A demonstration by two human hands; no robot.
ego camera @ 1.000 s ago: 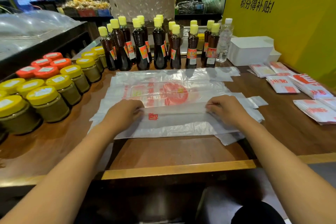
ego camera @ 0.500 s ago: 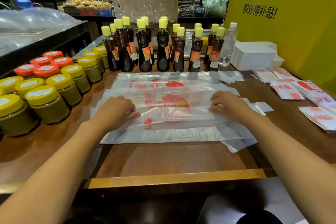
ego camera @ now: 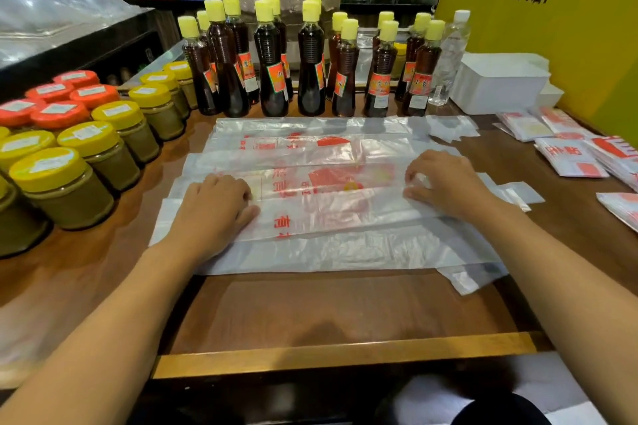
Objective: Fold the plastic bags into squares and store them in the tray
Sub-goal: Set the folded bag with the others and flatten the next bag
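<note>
A stack of clear plastic bags with red print [ego camera: 345, 252] lies flat in the middle of the wooden table. The top bag [ego camera: 328, 209] is folded lengthwise into a long strip. My left hand [ego camera: 214, 210] pinches the strip's left end with curled fingers. At the strip's right end my right hand [ego camera: 447, 183] pinches the folded edge between thumb and fingertips. The white tray [ego camera: 497, 83] stands at the back right, against the yellow wall. Several folded bag squares [ego camera: 569, 159] lie on the table in front of it.
Dark sauce bottles with yellow caps [ego camera: 310, 72] line the back of the table. Jars with yellow and orange lids [ego camera: 86, 155] crowd the left side. A clear water bottle [ego camera: 448, 55] stands beside the tray. The table's front edge [ego camera: 345, 352] is near me.
Both hands have carried the near long edge of the top bag away from me, folding it over into a narrower strip. The hands now sit farther back on the stack.
</note>
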